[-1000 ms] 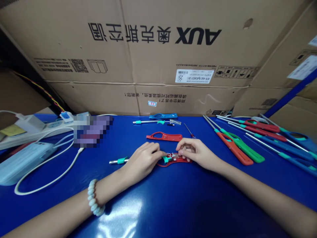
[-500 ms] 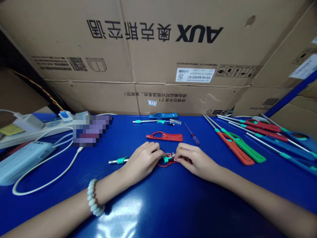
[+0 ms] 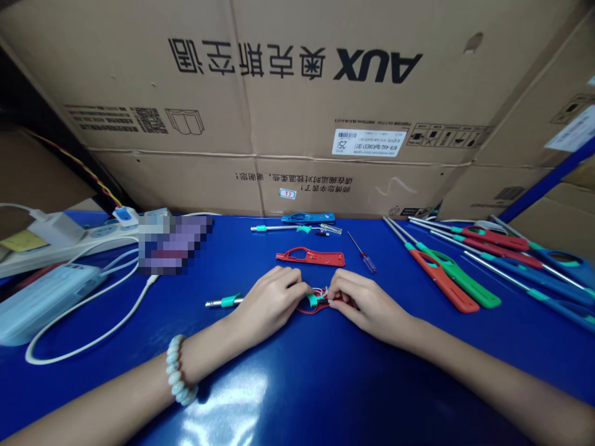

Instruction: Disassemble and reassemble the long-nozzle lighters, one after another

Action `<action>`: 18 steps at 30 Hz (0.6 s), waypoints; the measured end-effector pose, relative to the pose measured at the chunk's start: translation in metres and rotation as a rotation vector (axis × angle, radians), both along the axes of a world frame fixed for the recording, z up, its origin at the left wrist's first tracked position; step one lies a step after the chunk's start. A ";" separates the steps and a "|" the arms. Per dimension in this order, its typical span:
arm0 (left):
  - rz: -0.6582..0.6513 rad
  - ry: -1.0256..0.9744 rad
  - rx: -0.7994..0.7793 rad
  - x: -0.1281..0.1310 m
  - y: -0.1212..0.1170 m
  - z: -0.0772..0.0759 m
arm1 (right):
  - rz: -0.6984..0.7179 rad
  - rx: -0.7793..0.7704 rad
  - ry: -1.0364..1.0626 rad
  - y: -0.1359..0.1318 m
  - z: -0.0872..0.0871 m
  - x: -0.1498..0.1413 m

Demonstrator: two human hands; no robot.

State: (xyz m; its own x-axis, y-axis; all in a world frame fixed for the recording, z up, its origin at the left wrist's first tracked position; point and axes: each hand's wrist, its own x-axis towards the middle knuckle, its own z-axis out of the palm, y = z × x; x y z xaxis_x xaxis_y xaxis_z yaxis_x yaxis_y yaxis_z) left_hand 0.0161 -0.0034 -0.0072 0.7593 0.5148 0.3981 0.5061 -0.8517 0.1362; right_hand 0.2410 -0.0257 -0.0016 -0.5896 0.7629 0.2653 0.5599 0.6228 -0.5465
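Observation:
An opened long-reach lighter lies before me, its red half shell [image 3: 310,310] flat on the table. A teal trigger [image 3: 313,300], white wires and a small black igniter [image 3: 322,301] show between my hands. My left hand [image 3: 274,298] is closed over the lighter, thumb and forefinger pinching at the trigger. From under that hand the metal tube [image 3: 214,303] sticks out to the left. My right hand [image 3: 367,303] pinches the igniter's right end; its fingertips hide the rest of the handle. Just beyond my hands lies the other red half shell [image 3: 320,257].
Farther back lie a blue half shell [image 3: 309,218], a loose metal tube [image 3: 279,228] with a teal trigger and a screwdriver [image 3: 367,260]. Several assembled lighters [image 3: 446,279] lie right. A power bank [image 3: 51,297], cable and power strip [image 3: 102,232] occupy the left. Cardboard [image 3: 297,136] stands behind.
The view has shifted slightly. My right fingers have moved a little at the igniter, leaving more of its black body visible. My left hand keeps its hold.

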 end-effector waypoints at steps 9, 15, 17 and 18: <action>-0.007 -0.048 -0.047 -0.001 0.001 -0.001 | -0.069 -0.091 0.068 -0.001 -0.001 -0.001; 0.004 -0.098 -0.094 -0.001 0.001 -0.003 | -0.077 -0.091 0.073 0.000 0.001 -0.002; 0.007 -0.116 -0.105 -0.002 0.002 -0.003 | -0.078 -0.092 0.076 0.001 0.001 -0.003; 0.005 -0.125 -0.114 -0.002 0.003 -0.004 | -0.078 -0.090 0.076 0.001 0.000 -0.003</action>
